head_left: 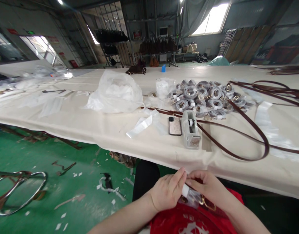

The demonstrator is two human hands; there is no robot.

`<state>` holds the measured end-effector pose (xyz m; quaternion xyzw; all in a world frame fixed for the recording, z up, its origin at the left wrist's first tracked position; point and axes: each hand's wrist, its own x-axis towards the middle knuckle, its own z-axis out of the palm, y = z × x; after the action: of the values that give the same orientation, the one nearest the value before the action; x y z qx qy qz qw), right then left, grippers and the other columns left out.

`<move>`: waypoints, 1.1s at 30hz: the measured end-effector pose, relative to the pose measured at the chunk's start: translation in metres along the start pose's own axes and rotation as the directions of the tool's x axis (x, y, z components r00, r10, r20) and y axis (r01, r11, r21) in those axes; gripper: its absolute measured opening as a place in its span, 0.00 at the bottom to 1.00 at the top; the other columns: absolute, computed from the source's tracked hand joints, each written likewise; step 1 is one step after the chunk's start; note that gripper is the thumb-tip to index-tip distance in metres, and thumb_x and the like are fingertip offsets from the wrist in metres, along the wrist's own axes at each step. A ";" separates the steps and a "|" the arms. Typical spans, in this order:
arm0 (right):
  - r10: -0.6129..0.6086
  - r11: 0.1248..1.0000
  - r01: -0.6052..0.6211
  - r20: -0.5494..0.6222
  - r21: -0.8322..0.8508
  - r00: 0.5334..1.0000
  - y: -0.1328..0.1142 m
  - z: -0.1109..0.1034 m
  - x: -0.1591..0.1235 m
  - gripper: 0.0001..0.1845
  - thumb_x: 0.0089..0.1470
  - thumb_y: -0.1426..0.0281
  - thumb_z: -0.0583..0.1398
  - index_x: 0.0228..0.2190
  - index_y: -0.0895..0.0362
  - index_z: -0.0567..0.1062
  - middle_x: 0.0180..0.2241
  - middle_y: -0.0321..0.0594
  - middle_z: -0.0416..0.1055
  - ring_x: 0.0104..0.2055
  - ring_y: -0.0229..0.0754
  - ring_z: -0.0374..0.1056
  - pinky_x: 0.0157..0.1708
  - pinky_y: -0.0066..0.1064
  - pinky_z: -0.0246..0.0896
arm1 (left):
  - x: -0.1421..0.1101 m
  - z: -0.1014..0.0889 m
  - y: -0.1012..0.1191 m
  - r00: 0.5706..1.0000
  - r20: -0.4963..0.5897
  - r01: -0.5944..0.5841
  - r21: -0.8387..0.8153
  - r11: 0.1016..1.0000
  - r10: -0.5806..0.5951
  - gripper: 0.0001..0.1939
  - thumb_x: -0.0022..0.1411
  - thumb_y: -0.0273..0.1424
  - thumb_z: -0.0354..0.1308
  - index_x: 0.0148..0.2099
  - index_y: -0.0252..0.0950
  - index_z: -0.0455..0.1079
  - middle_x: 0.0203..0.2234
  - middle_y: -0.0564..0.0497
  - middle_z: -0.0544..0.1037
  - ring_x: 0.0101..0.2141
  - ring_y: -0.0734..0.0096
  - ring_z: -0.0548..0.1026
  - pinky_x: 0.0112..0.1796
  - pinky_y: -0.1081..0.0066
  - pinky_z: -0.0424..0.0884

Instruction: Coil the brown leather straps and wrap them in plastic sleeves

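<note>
Close to my lap, just off the table's front edge, both hands meet on a plastic-wrapped strap bundle [193, 197] with a white band round it. My left hand [167, 191] is closed over its left side, fingers pressed together. On the other side my right hand [208, 184] pinches near the white band. A gold clasp [209, 204] hangs out below my right hand. My fingers hide much of the bundle. Beyond them on the table stands a tape dispenser [191, 138], and a small dark-edged item [175, 126], blurred out, lies beside it.
Several wrapped strap coils [215, 92] are heaped behind the dispenser. Loose brown straps [264, 139] loop across the right side of the table [110, 128]. A clear plastic bag [117, 92] and plastic strips [142, 124] lie to the left. A metal ring stand [43, 188] is on the floor.
</note>
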<state>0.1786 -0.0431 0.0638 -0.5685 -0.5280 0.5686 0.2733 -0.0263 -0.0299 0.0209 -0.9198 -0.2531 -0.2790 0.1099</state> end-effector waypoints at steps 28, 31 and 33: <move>-0.619 0.513 0.374 -0.031 -0.773 0.785 0.026 0.017 -0.011 0.15 0.65 0.71 0.52 0.35 0.53 0.78 0.36 0.42 0.80 0.38 0.46 0.76 0.40 0.39 0.73 | 0.034 0.009 0.007 0.631 0.752 0.569 -0.280 0.773 -0.191 0.17 0.61 0.25 0.47 0.53 0.29 0.60 0.41 0.38 0.76 0.36 0.54 0.78 0.37 0.59 0.76; -0.688 0.352 0.417 0.070 -0.838 0.722 0.034 0.017 -0.017 0.14 0.65 0.73 0.53 0.42 0.56 0.78 0.43 0.45 0.80 0.45 0.48 0.75 0.50 0.42 0.71 | 0.035 0.009 0.006 0.611 0.760 0.631 -0.301 0.715 -0.219 0.17 0.61 0.24 0.48 0.52 0.29 0.60 0.39 0.38 0.77 0.38 0.53 0.78 0.39 0.60 0.75; -0.700 0.225 0.433 0.164 -0.873 0.695 0.042 0.014 -0.021 0.16 0.64 0.74 0.54 0.49 0.58 0.77 0.49 0.47 0.78 0.51 0.50 0.73 0.55 0.45 0.68 | 0.037 0.007 0.004 0.595 0.770 0.656 -0.302 0.692 -0.228 0.16 0.61 0.25 0.49 0.51 0.29 0.61 0.40 0.37 0.78 0.39 0.52 0.79 0.40 0.60 0.75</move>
<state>0.1816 -0.0787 0.0299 -0.4575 -0.8655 -0.0023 0.2038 0.0055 -0.0163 0.0355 -0.8442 -0.4131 -0.0018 -0.3416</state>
